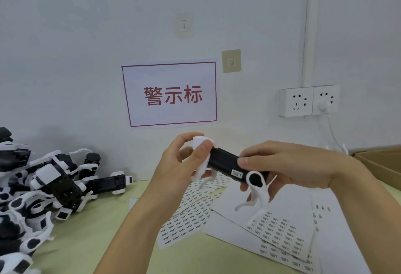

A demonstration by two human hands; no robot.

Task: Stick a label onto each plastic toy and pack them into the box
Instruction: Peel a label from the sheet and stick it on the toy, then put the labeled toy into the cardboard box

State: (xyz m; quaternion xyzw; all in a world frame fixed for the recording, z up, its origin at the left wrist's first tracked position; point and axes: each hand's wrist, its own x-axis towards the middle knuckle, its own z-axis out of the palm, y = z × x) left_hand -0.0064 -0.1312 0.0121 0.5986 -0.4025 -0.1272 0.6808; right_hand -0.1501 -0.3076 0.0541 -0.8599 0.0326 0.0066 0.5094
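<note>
While we hold the toy (227, 164) at centre frame, left hand (184, 158) gripping its white end and right hand (288, 165) pinching the black body beside the small label (237, 173), a loose thumb could let that label lift. Its shell looks hard and glossy, with thin white curved limbs. Papery label sheets (271, 228) lie below; the pile of toys (50, 184) sits lower left, and the cardboard box (382, 163) is at the right edge.

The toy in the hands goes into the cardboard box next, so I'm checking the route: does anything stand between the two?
Nothing visible does. The toy is held above the label sheets by the left hand and right hand; the box lies open at the right edge, with only the right forearm alongside.
</note>
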